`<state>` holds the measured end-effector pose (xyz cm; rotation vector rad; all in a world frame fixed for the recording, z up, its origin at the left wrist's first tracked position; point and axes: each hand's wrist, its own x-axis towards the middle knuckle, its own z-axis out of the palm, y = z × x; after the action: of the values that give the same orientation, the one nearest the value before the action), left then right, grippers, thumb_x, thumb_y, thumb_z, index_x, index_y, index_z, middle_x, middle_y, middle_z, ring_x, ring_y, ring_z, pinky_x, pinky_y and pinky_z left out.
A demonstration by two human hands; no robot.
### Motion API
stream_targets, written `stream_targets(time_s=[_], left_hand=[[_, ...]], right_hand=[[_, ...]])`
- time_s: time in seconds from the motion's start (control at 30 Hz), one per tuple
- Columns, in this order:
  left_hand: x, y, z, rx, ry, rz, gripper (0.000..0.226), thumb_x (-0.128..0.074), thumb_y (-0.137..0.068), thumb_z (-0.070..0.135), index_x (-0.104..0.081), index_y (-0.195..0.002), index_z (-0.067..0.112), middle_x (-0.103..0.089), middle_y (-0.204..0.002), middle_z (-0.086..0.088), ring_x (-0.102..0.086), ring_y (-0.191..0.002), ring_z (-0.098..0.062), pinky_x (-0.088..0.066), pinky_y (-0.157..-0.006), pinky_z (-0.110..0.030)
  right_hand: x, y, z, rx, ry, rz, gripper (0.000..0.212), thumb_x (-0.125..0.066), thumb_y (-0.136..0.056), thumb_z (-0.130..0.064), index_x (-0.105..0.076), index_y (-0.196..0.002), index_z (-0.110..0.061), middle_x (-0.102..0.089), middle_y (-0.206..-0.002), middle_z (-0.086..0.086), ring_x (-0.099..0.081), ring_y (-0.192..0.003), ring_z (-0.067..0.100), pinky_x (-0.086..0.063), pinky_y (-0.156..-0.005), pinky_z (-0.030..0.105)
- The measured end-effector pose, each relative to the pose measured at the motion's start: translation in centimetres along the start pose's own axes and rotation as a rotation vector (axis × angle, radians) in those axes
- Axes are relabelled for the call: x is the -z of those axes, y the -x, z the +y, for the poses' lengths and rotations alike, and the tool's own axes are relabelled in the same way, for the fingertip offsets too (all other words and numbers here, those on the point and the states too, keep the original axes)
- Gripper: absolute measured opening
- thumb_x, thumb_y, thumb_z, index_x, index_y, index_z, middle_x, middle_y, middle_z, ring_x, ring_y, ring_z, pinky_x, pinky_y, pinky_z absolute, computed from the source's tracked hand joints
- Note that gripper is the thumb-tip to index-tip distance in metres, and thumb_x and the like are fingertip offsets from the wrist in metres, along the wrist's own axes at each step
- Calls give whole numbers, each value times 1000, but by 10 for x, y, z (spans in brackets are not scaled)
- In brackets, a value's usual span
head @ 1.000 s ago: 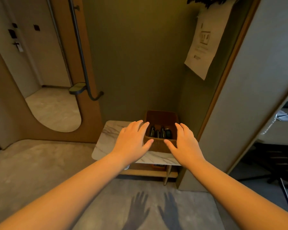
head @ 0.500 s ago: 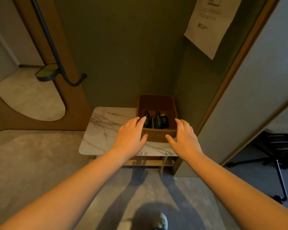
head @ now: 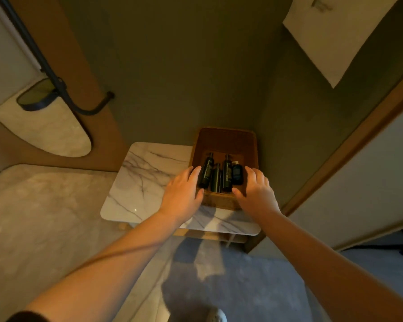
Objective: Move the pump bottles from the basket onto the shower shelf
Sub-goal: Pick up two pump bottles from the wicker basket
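Both hands — left (head: 183, 191), right (head: 257, 191) — spread open, flanking basket (head: 226, 138); bare tabletop (head: 149, 173) left.

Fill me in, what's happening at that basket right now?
A person reaches both hands toward the brown woven basket on the marble-topped table. The left hand is at its left side and the right hand at its right, fingers open, holding nothing. The dark pump bottles all lie inside the basket; none has been lifted yet.
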<state>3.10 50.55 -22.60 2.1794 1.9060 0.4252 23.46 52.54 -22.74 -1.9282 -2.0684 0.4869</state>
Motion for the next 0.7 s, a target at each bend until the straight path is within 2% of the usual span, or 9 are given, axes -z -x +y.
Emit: stream_targets(time_s=[0.3, 0.43, 0.53, 0.7], left_hand=[[-38, -80, -43, 39, 63, -59, 59, -48, -92, 33, -24, -144, 21, -37, -142, -1, -36, -129, -19, -35, -104, -42], [-67, -128, -67, 2, 115, -97, 60, -53, -90, 31, -27, -143, 19, -43, -138, -4, -45, -122, -20, -42, -100, -39], [-85, -162, -86, 36, 150, -139, 61, -52, -91, 31, -25, -145, 18, -41, -141, -6, -42, -125, -22, -40, -102, -39], [-113, -211, -114, -7, 176, -185, 60, -53, -91, 26, -28, -144, 13, -41, -141, -10, -42, -126, -24, -36, -101, -33]], right_hand=[[-50, -91, 8, -41, 26, -144, 73, -50, -92, -43, -14, -148, -14, -23, -151, 10, -27, -138, 28, -33, -108, 42], [-79, -138, 11, -119, 4, -171, 72, -52, -92, -42, -15, -148, -16, -23, -152, 9, -27, -137, 27, -36, -107, 40], [-100, -168, 11, -194, -14, -211, 72, -51, -93, -40, -13, -148, -16, -21, -153, 9, -25, -138, 28, -34, -108, 40], [-134, -209, 17, -259, -70, -186, 72, -55, -91, -36, -18, -147, -11, -29, -149, 12, -33, -132, 29, -37, -106, 43]])
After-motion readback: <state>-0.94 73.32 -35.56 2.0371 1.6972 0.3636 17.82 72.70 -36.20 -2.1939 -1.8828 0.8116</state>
